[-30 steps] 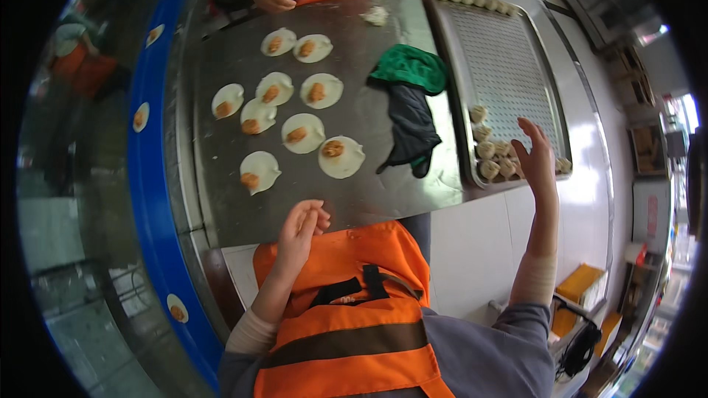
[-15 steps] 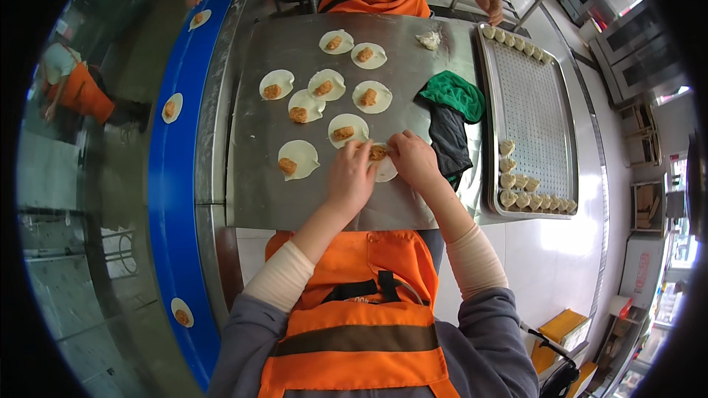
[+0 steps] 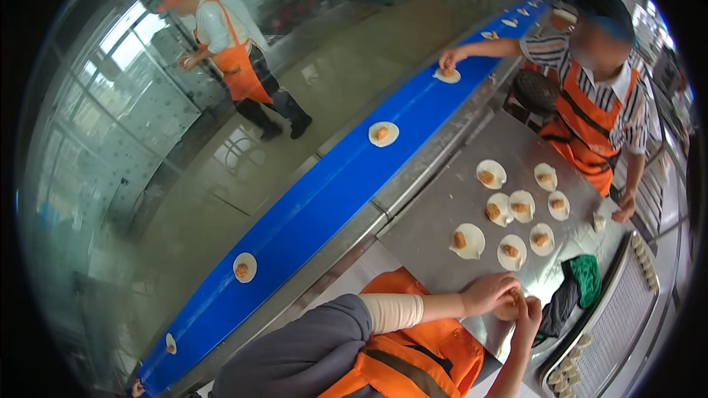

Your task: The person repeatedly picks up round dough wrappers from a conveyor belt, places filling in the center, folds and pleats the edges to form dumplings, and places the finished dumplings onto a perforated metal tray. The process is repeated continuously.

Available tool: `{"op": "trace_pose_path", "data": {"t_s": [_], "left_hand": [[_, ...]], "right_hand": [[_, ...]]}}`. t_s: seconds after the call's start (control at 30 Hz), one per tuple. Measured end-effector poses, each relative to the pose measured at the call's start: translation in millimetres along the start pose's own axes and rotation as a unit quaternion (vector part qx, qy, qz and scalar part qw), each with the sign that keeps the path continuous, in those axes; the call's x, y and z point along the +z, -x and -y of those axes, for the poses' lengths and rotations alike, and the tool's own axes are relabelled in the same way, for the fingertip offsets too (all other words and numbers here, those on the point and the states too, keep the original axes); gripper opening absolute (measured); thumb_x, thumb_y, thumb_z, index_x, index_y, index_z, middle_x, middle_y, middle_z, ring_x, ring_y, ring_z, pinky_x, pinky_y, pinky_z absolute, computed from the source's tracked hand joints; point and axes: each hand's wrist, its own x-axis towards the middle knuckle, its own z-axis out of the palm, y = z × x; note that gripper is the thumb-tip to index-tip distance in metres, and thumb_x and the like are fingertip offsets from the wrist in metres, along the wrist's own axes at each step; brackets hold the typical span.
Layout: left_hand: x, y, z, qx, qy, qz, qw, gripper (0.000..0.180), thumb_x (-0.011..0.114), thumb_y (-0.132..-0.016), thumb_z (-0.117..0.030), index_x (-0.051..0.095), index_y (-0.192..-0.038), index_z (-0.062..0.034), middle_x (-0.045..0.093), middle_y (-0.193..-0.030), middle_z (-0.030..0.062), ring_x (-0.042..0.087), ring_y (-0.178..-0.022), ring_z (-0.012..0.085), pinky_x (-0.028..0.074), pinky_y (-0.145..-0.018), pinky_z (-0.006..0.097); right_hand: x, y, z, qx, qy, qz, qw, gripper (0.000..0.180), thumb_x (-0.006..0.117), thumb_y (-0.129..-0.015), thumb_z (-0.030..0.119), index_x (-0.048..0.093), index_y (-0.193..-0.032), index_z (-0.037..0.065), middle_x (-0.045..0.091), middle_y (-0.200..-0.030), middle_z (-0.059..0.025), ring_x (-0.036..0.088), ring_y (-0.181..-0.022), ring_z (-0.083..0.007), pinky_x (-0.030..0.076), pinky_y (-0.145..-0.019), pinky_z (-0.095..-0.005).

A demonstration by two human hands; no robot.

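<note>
The gathering shut of a filled dumpling appears to be the step in hand: a round dough wrapper [image 3: 507,312] is held between both hands at the near edge of the steel tabletop [image 3: 442,190], toward its right-hand corner. By the left hand [image 3: 488,295] the wrapper is cupped from its left side, the fingers being curled in and narrow. By the right hand [image 3: 526,320] the opposite rim is pinched, the fingertips being brought close together. The wrapper is thus touched from both sides; its filling is mostly covered by the fingers, and whether the dough rests on the steel or is raised from it cannot be told.

What seems called for next is a run of small pinches worked around the rim, the dough being steadied by the left hand and the filling kept clear of the seam.

Eight open filled wrappers [image 3: 516,260] are spread from the tabletop's middle toward its far edge, the nearest being set just beyond the left hand. Beside the tabletop's right-hand edge a perforated metal tray [image 3: 612,302] is placed, with closed dumplings [image 3: 568,379] grouped at its near end. Between the right hand and the tray a green and black cloth [image 3: 586,280] is seen crumpled.
</note>
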Motion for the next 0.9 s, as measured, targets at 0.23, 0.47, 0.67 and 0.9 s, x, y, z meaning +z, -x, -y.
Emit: {"op": "trace_pose_path", "data": {"t_s": [0.23,0.47,0.67,0.9], "left_hand": [[-0.1,36.6,-5.3,-0.266,0.27,-0.006,0.926,0.059,0.069,-0.091,-0.034,0.043,-0.137,-0.0081,0.049,-0.13,0.008,0.055,-0.108,0.0213,0.045,-0.096,0.037],[-16.6,55.7,-29.4,-0.4,0.577,0.061,0.709,0.042,0.052,-0.103,-0.035,0.054,-0.132,-0.0044,0.059,-0.122,0.0044,0.058,-0.111,0.0127,0.049,-0.095,0.031],[-26.4,67.2,-52.9,-0.407,0.382,0.077,0.826,0.032,0.057,-0.102,-0.022,0.06,-0.123,0.0016,0.066,-0.108,0.0034,0.061,-0.097,0.0095,0.05,-0.086,0.027],[-39.0,72.9,-64.4,-0.352,0.278,0.135,0.884,0.022,0.061,-0.099,-0.019,0.061,-0.111,-0.0002,0.066,-0.096,0.0016,0.059,-0.088,0.007,0.05,-0.079,0.024]], "right_hand": [[24.1,44.9,17.1,0.051,-0.251,0.034,0.966,0.004,0.052,-0.1,0.009,0.049,-0.098,0.007,0.057,-0.091,-0.0023,0.061,-0.082,-0.011,0.054,-0.072,-0.0263],[47.5,57.2,26.4,0.001,-0.051,0.019,0.999,0.02,0.055,-0.095,0.002,0.059,-0.115,0.003,0.065,-0.101,-0.004,0.062,-0.089,-0.0111,0.051,-0.076,-0.0254],[32.4,71.2,52.4,-0.027,0.192,0.028,0.981,0.024,0.065,-0.09,0.0,0.066,-0.114,-0.002,0.07,-0.094,-0.0036,0.064,-0.08,-0.009,0.053,-0.07,-0.026],[25.6,85.3,23.8,0.131,-0.058,0.106,0.984,0.017,0.067,-0.092,0.005,0.066,-0.107,-0.004,0.067,-0.092,-0.0016,0.061,-0.082,-0.0081,0.05,-0.074,-0.0226]]}}
